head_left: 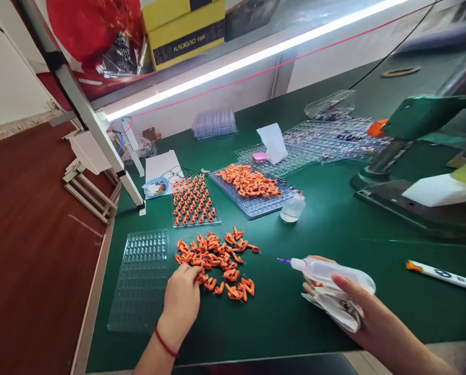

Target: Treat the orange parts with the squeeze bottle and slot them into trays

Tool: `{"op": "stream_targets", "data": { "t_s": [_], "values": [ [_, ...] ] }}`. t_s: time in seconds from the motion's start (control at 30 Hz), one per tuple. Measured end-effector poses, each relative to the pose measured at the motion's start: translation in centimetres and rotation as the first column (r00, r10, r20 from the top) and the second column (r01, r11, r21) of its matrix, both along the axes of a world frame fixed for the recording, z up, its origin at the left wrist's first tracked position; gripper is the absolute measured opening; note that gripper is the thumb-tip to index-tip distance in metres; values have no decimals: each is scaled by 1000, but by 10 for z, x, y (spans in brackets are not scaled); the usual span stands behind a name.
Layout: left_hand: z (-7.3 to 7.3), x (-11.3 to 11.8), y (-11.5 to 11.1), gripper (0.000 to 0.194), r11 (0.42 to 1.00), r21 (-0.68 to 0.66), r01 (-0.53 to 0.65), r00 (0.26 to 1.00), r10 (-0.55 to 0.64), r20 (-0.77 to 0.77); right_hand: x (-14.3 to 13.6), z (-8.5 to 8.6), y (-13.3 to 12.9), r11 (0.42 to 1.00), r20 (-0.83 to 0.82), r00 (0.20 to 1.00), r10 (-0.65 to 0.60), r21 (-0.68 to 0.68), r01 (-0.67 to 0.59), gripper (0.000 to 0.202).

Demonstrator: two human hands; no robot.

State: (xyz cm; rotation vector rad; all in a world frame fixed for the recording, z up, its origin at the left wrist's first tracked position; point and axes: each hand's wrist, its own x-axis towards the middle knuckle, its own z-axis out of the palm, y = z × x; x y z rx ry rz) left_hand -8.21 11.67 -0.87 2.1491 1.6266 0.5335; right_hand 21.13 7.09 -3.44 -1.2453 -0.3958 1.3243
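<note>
My left hand (183, 294), with a red cord at the wrist, reaches into the near left side of a loose pile of small curved orange parts (213, 250). Its fingertips pinch at one orange part, mostly hidden by the fingers. Thin metal wires stick out of several parts. My right hand (361, 304) is wrapped round a clear squeeze bottle (326, 272) with a purple needle tip, which points left toward the pile. A crumpled white tissue (334, 307) is held under the bottle in the same hand.
Left of the pile lies a clear blister tray (139, 286). Behind are a tray of orange parts in rows (178, 225), stacked trays (252, 212) heaped with more, and a small liquid bottle (293, 209). A marker (447, 275) and a green press (389, 156) stand right.
</note>
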Motion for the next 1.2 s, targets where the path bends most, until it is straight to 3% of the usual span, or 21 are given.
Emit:
{"op": "stream_targets", "data": {
  "t_s": [0.17,0.23,0.57,0.87,1.07,1.2],
  "values": [
    [5,1,-23,30,995,-45,-86,996,85,-31,20,-16,-8,988,-269,958,98,-85,-126,52],
    [5,4,-29,33,992,-39,-117,993,116,-32,25,-20,-11,984,-298,946,128,-82,-159,55],
    [7,9,-36,15,982,-15,-188,980,188,61,28,-24,-16,975,-207,962,178,-96,-202,62],
    [11,-4,-44,21,945,21,-328,933,320,166,26,-16,-15,984,-211,967,145,-70,-163,58],
    [10,18,-72,23,940,136,-313,927,271,259,26,-18,-20,962,-146,954,260,-50,-270,60],
    [0,39,-90,17,942,145,-301,924,251,290,6,-5,-32,977,-71,980,185,-89,-191,63]
  ]
}}
